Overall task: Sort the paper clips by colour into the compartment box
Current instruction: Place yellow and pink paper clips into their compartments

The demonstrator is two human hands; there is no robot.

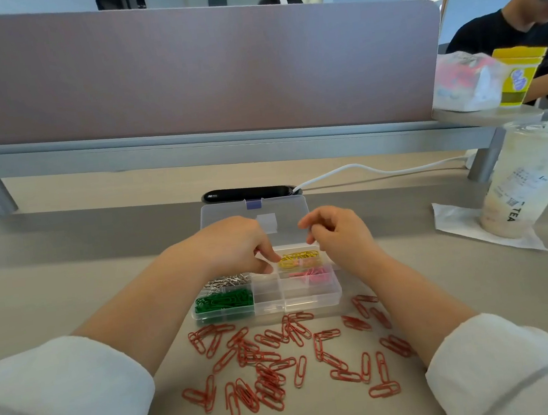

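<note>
A clear compartment box (311, 301) stands open in the middle of the table, its lid (286, 205) tipped back. Its compartments hold silver clips (228, 281), green clips (223, 301), yellow clips (298, 258) and pink clips (312, 275). Several red clips (271, 363) lie scattered on the table in front of the box. My left hand (235, 243) hovers over the box's far left part, fingertips curled down next to the yellow compartment. My right hand (334, 231) hovers over the far right part with fingers curled; whether it holds a clip I cannot tell.
A milk tea cup (525, 186) with a straw stands on a napkin at the right. A black device (246, 193) with a white cable lies behind the box. A pink desk divider (180, 74) closes the back. Another person sits at the far right.
</note>
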